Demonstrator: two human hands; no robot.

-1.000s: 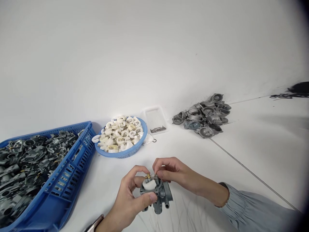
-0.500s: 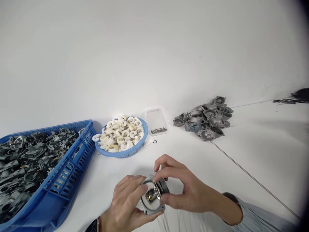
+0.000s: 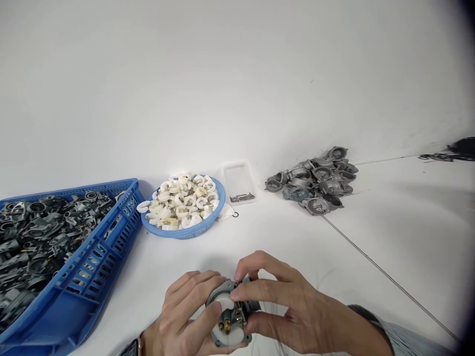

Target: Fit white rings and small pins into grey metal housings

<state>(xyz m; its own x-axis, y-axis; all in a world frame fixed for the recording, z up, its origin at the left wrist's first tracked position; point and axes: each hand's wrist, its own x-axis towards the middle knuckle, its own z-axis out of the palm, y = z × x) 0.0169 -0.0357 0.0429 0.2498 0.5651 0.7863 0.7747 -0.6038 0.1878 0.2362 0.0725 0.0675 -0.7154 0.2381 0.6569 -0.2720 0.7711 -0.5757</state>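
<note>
A grey metal carburetor body is held low in the middle of the view, its round opening facing up. A white plastic float sits inside it, around brass jets. My left hand wraps round the body's left side, the thumb on the float. Across the right side, my right hand has its fingers on the body near the float's hinge and its thumb below. Whether a small pin is between the right fingertips cannot be made out.
To the left, a blue crate holds many carburetor bodies. A round blue basket is heaped with white floats. Beyond it stands a white tray with small pins. Grey float bowls lie piled at the right, near a thin rod.
Both hands and the carburetor body have moved slightly down and tilted. My right index finger has shifted onto the float's edge, and the view has shifted a little.
</note>
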